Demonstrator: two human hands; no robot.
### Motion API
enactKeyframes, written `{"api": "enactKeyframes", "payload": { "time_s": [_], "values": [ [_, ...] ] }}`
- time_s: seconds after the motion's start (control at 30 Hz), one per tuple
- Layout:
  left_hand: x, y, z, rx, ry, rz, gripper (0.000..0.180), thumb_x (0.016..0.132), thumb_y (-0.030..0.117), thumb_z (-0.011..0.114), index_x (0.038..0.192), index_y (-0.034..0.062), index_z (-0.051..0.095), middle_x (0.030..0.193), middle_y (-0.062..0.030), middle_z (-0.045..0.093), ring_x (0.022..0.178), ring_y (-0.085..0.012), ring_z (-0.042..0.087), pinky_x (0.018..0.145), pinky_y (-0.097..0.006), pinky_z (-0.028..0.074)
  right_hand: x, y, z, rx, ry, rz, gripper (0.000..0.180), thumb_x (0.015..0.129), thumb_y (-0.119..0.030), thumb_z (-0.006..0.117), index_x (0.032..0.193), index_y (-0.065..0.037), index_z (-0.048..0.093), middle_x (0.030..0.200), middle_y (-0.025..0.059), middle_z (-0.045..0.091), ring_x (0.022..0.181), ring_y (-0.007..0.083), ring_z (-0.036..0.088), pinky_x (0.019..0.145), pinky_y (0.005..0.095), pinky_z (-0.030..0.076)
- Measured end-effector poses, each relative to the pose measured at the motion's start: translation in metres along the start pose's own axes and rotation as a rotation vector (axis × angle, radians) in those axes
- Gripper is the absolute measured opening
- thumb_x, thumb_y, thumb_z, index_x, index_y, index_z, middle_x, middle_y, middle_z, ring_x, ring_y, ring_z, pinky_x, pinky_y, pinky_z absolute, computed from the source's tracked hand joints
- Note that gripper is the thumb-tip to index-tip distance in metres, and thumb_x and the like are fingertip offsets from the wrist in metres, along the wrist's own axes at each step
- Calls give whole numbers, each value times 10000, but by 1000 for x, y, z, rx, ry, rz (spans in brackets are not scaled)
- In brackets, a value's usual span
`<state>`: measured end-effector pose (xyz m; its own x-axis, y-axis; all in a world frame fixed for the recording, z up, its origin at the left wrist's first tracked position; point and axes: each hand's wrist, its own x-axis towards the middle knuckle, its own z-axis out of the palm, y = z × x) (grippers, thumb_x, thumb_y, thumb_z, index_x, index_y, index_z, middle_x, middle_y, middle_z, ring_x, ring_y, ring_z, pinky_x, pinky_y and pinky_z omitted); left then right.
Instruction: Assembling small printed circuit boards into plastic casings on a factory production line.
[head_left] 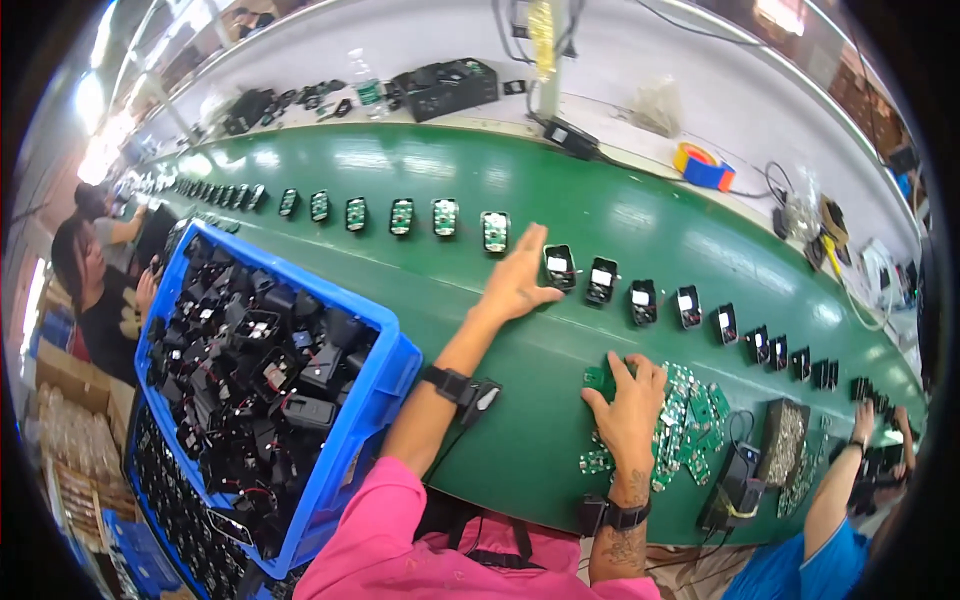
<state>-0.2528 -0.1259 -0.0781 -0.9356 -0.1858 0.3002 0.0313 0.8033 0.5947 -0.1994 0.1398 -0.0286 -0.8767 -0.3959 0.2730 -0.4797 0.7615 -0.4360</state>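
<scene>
On green belt, L hand (pixel 518 283) flat, open beside black housing (pixel 559 266), R hand (pixel 630 400) pinching green PCB (pixel 598 379), lying flat.

Worn on the head, looking steeply down and forward over a green conveyor belt (pixel 600 230) that curves from upper left to lower right under the fisheye bend. Close enough for both forearms to enter from the lower edge, the blue crate (pixel 385 375) at lower left, black rim vignetting all corners. Only one view, nothing shared.
</scene>
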Motion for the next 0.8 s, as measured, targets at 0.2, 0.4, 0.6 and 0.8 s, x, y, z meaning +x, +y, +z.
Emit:
{"api": "enactKeyframes", "payload": {
  "time_s": [0.2, 0.4, 0.6, 0.8],
  "values": [
    [-5, 16, 6, -203, 51, -102, 840, 691, 312, 809, 1380, 10, 433, 1274, -245, 586, 1133, -384, 603, 977, -410, 481, -3, 17, 13, 101, -56, -3, 297, 708, -105, 812, 905, -21, 606, 887, 145, 590, 922, 356, 540, 815, 433, 446],
    [-35, 34, -12, -824, -4, -11, 679, 767, 253, 796, 1330, 29, 492, 1127, -85, 616, 946, -142, 612, 810, -300, 531, 6, 7, -3, 818, 81, 370, 167, 998, -160, 580, 995, 5, 605, 751, 4, 563, 571, 66, 536, 409, 227, 411],
    [-71, 83, -47, -855, -434, -117, 711, 767, 205, 796, 1343, -48, 465, 1070, -116, 668, 898, -118, 610, 749, -269, 508, 14, 12, -2, 1532, 45, 599, 181, 972, -74, 598, 1130, 14, 592, 917, 58, 654, 631, 93, 579, 508, 203, 428],
    [-75, 95, -38, -948, -415, -184, 535, 815, 202, 753, 1240, -67, 569, 972, -100, 689, 792, -95, 613, 671, -243, 499, 8, 10, -8, 1388, 82, 501, 265, 922, 25, 624, 1180, 49, 567, 960, 115, 681, 783, 162, 682, 706, 267, 564]
  ]
}}
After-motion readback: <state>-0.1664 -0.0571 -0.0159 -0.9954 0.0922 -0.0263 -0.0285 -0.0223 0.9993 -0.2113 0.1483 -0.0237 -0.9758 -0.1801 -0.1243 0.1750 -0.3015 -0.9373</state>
